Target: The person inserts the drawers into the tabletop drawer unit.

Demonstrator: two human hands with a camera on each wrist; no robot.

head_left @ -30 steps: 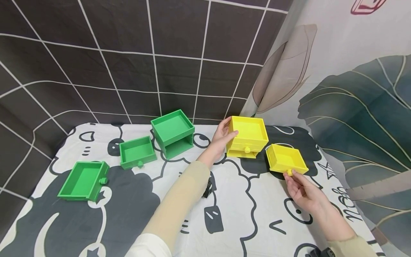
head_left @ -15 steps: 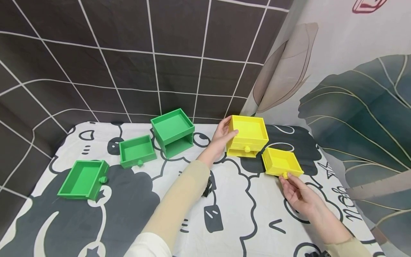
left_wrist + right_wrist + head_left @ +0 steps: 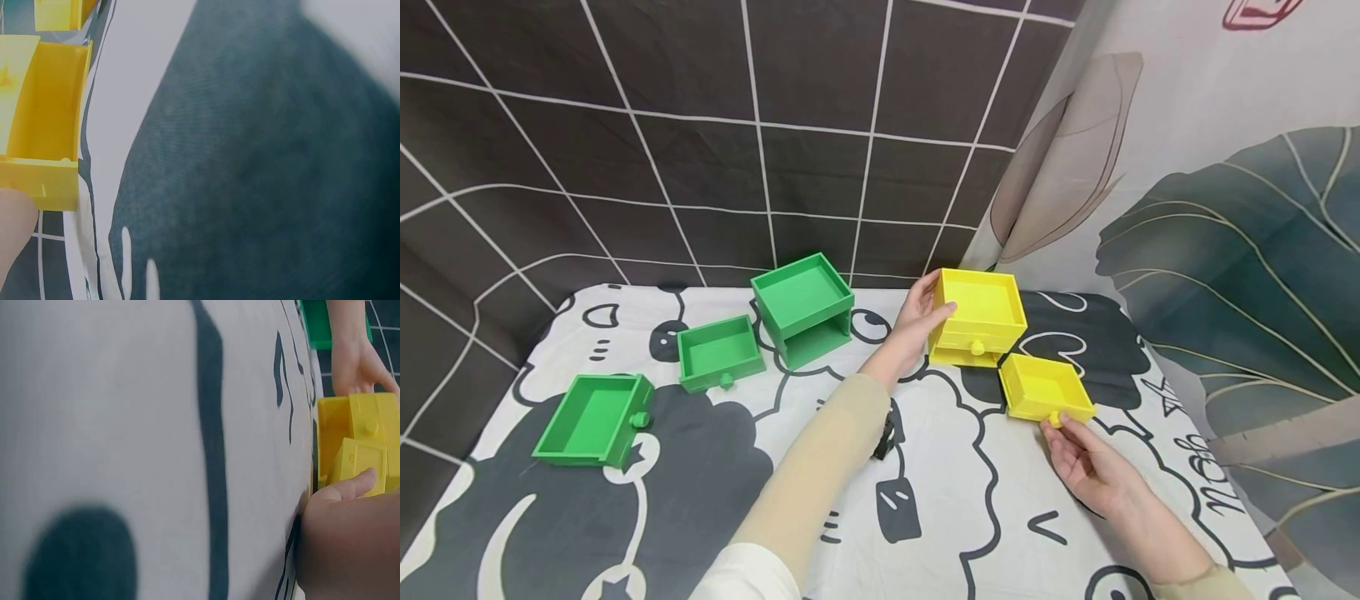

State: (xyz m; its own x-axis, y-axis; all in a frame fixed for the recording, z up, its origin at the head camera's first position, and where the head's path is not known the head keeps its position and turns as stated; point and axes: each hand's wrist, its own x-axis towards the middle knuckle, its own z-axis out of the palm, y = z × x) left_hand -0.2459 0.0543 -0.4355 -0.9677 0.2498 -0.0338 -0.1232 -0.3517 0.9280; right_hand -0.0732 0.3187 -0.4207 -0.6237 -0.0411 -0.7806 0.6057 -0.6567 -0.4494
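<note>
In the head view, my left hand holds a small yellow drawer cabinet by its left side, thumb near its top edge and fingers partly hidden behind. A drawer with a round knob fills the cabinet's upper slot; the lower slot is open, as the left wrist view of the cabinet also shows. My right hand pinches the knob of a loose yellow drawer just right of the cabinet's front. The right wrist view has that drawer in front of the cabinet, its knob covered by the fingers.
A green cabinet with an open lower slot stands left of the yellow one. Two green drawers lie further left, one nearby and another turned sideways. A patterned cloth covers the table; a dark tiled-print backdrop rises behind.
My right hand has moved the yellow drawer leftward and slightly toward me, closer to the cabinet's front. The left hand and yellow cabinet have stayed put.
</note>
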